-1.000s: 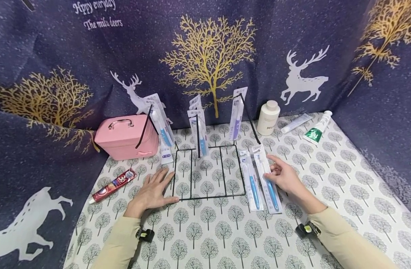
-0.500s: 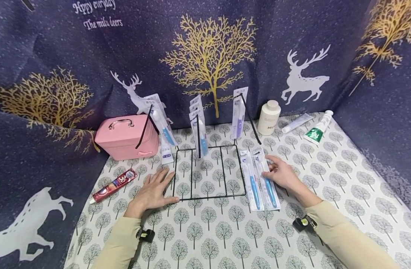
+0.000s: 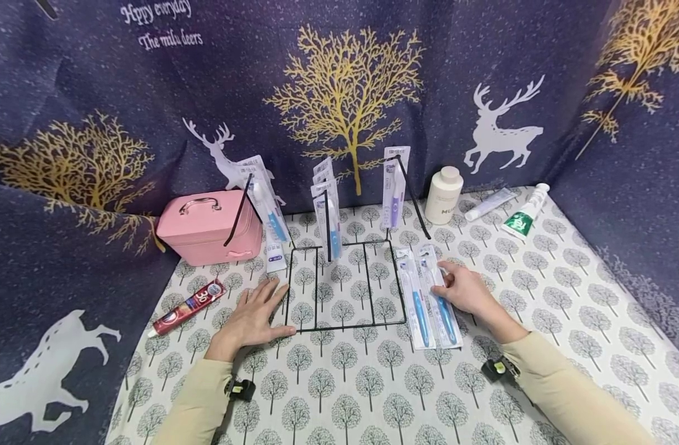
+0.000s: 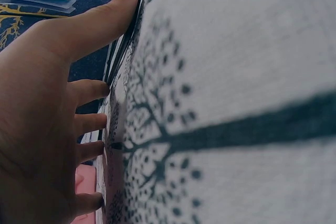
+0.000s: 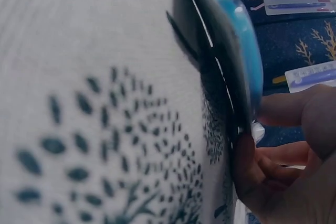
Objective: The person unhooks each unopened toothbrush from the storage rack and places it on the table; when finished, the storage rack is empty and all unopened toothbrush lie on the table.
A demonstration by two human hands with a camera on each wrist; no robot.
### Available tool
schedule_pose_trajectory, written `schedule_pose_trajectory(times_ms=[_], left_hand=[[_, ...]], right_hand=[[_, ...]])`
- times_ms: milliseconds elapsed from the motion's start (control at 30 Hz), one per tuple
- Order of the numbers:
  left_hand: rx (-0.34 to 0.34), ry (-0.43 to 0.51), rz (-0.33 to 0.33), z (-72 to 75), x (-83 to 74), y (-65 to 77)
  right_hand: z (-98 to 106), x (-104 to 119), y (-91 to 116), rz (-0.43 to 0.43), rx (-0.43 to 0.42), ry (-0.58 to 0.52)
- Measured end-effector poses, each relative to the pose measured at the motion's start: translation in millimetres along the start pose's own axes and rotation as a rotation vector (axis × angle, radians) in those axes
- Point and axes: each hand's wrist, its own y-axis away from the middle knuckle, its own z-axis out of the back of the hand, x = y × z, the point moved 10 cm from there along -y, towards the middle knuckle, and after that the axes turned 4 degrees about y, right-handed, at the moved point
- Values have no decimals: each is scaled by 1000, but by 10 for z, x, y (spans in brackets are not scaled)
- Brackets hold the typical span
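On the right-edge side of the tabletop (image 3: 372, 383), our right hand (image 3: 471, 298) pinched one toothbrush pack (image 3: 443, 316) (our left hand (image 3: 249, 318) lay spread); we feared one-sided gripping could twist it.

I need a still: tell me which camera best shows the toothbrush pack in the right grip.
The head view: nearly the whole front of the toothbrush pack shows, with the right grip at its edge. The right wrist view shows it close but side-on; the left wrist view does not show it.
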Motion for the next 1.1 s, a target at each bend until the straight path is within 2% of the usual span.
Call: schedule_pose_trajectory(times_ms=[267, 433, 600, 767, 1000, 1100], left_hand=[[-5, 3, 3, 2, 6, 18], [-12, 9, -6, 3, -2, 24], [-18, 11, -10, 16, -8, 12], [-2, 11, -2, 6, 2, 12], [-4, 11, -3, 7, 3, 10], [0, 11, -1, 2, 3, 8]], right_hand=[[33, 72, 30, 14, -15, 105], [31, 58, 36, 6, -5, 104], [99, 44, 36, 20, -61, 83], [199, 83, 34, 48, -119, 21], [438, 284, 13, 202, -293, -144], [526, 372, -19, 266, -339, -232]])
